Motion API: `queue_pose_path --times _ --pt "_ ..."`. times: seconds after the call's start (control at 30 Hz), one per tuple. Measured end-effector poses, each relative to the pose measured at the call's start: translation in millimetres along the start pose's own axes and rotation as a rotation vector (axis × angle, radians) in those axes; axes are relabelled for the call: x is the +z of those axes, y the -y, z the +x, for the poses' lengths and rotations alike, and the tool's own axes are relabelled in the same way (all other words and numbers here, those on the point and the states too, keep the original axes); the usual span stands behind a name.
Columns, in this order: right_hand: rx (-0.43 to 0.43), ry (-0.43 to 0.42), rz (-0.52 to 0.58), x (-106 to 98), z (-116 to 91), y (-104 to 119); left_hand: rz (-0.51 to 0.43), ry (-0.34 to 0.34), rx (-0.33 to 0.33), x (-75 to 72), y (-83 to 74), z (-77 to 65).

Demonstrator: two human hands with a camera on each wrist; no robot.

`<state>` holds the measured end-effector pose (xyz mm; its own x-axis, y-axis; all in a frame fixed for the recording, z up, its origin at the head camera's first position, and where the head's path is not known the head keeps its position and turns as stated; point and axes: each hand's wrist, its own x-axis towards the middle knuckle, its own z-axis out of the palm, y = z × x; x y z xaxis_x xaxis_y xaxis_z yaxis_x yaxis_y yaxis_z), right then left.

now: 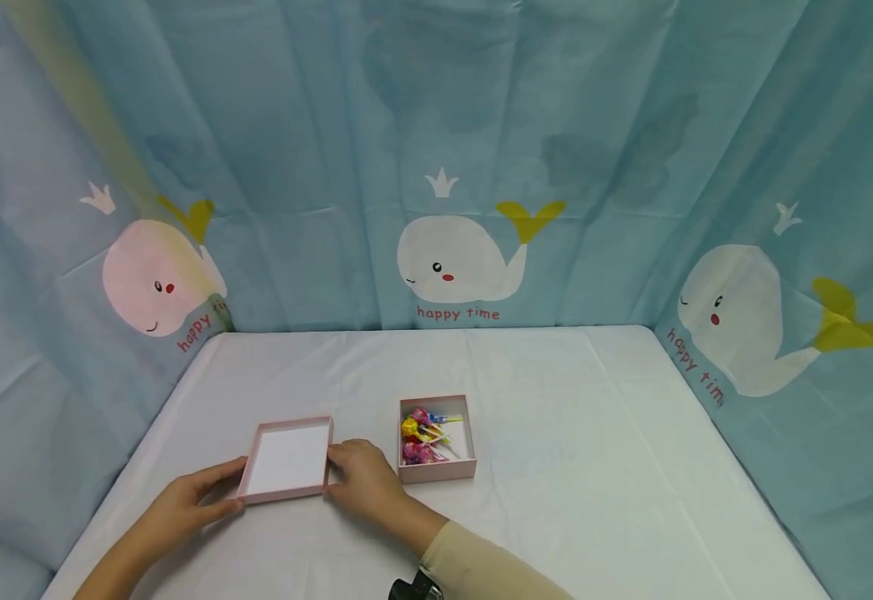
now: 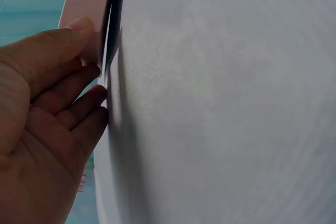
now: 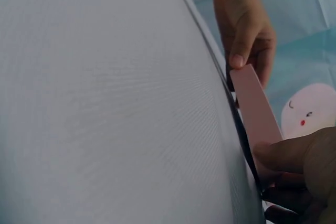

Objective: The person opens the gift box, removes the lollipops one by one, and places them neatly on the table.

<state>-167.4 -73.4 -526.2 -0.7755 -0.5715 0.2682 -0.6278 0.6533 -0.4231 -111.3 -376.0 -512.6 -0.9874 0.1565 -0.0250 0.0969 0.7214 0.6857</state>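
Note:
A shallow pink box lid [image 1: 289, 460] with a white inside lies face up at the left of the table. My left hand [image 1: 184, 504] grips its left side near the front corner, while my right hand [image 1: 367, 479] holds the opposite side. In the left wrist view, the thumb of my left hand [image 2: 47, 93] presses the lid's pink outer wall [image 2: 86, 3]. The right wrist view shows my right hand [image 3: 310, 171] with its thumb on that wall [image 3: 257, 108]. To the right stands a pink box [image 1: 438, 472] containing several lollipops [image 1: 423, 433] in colourful wrappers.
A white cloth [image 1: 594, 475] covers the table. Blue curtains [image 1: 316, 267] printed with whales hang behind it and along both sides. A small black object [image 1: 415, 587] shows beside the right sleeve at the front.

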Motion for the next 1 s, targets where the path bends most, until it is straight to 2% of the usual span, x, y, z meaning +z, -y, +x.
queue_pose_path --times 0.2,0.6,0.77,1.0 --pt "-0.012 0.03 -0.097 -1 1 3 0.079 0.013 -0.052 0.5 -3.4 -1.3" --pt "0.007 0.062 -0.134 -1 3 6 0.134 0.073 -0.088 -7.7 -5.6 -1.0" --pt "0.022 0.06 -0.08 -4 2 6 0.16 0.058 -0.092 -8.5 -4.2 -4.1" --pt "0.021 0.041 0.015 -11 -2 3 0.063 0.005 -0.072 -7.8 -13.6 -5.6"
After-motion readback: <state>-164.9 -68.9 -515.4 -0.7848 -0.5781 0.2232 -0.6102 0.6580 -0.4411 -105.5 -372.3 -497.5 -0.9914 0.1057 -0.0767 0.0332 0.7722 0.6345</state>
